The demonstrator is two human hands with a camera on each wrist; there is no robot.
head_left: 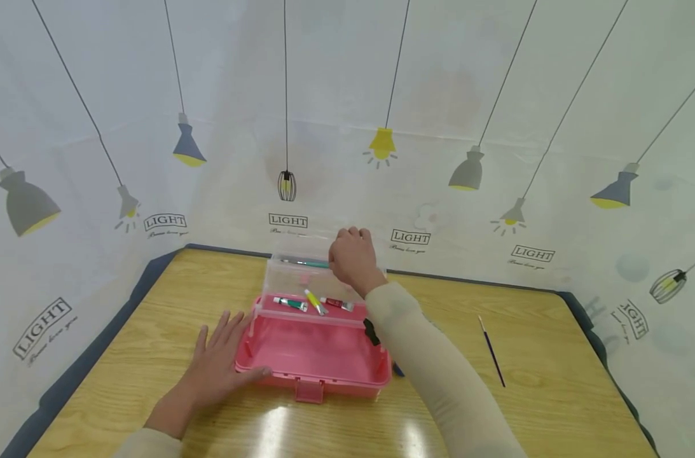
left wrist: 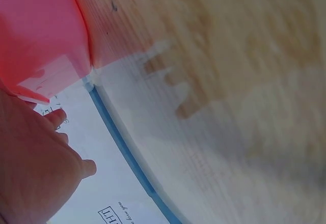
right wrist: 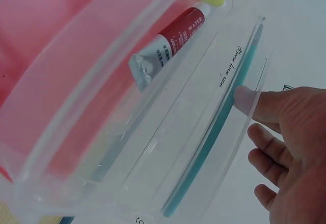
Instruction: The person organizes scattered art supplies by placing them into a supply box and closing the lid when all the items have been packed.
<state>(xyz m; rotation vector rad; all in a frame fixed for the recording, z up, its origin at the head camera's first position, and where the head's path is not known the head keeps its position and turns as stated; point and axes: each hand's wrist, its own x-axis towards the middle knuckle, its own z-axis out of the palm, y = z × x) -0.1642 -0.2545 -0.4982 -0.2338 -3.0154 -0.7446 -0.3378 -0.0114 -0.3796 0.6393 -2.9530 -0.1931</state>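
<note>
A pink storage box (head_left: 321, 346) stands on the table with its translucent lid section (head_left: 278, 280) raised at the back. My left hand (head_left: 218, 362), fingers spread, rests at the box's left side, its thumb over the front rim. With my right hand (head_left: 353, 257) I pinch the far edge of the clear plastic; in the right wrist view the thumb lies inside, against a teal paintbrush (right wrist: 216, 127), and the fingers are behind. Green (head_left: 290, 304), yellow (head_left: 315, 301) and red (head_left: 337, 303) paint tubes lie in the translucent part. The box's main compartment shows a bare pink floor.
A dark purple paintbrush (head_left: 492, 353) lies on the wooden table (head_left: 553, 381) to the right. Part of a blue object (head_left: 399, 369) shows between the box and my right forearm. A lamp-printed white sheet (head_left: 336, 83) hangs around the table's back and sides.
</note>
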